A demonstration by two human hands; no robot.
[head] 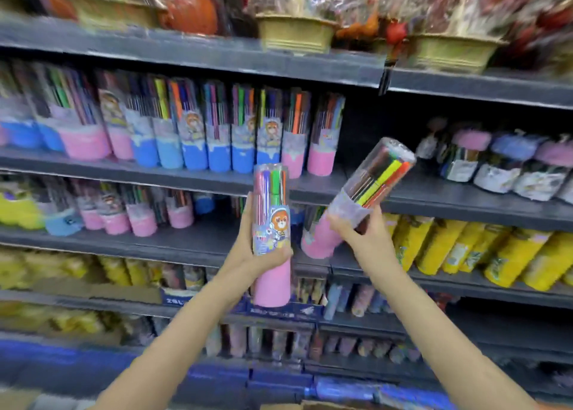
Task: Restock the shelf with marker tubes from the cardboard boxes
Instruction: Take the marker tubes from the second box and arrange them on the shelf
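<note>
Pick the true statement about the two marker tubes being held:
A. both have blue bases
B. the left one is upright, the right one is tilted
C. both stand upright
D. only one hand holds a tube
B: the left hand holds its pink-based tube upright, while the right hand holds its tube tilted, cap up and to the right.

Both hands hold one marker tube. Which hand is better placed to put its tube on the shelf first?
Probably the right hand. Its tilted tube points toward the open gap at the end of the upper row of tubes. The left hand holds its tube upright, lower and left of that gap.
</note>
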